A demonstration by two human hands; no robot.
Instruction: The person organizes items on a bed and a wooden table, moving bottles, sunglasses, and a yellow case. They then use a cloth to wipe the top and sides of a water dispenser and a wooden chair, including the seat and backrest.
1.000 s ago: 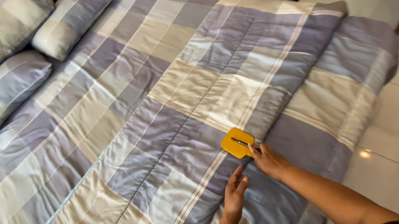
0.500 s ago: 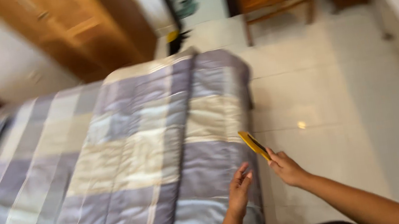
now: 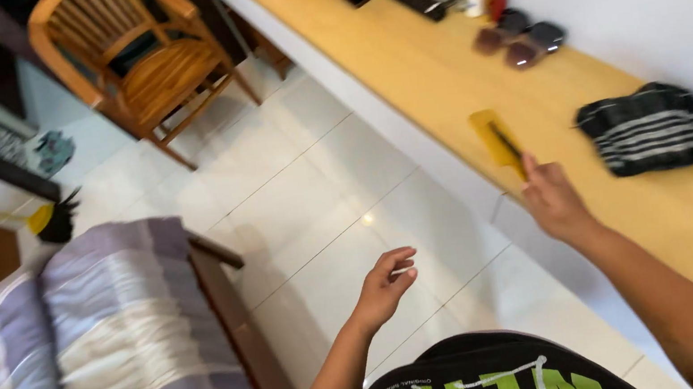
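you've turned from the bed (image 3: 70, 351) to the desk (image 3: 438, 73); your right hand (image 3: 553, 197) grips the yellow comb (image 3: 497, 139), left hand (image 3: 385, 287) loosely curled, empty.

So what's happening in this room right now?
A person stands between a bed and a long wooden counter. Their right hand holds a flat yellow tool out over the counter, near a folded striped cloth. Their left hand hangs empty, fingers loosely curled, above the tiled floor.
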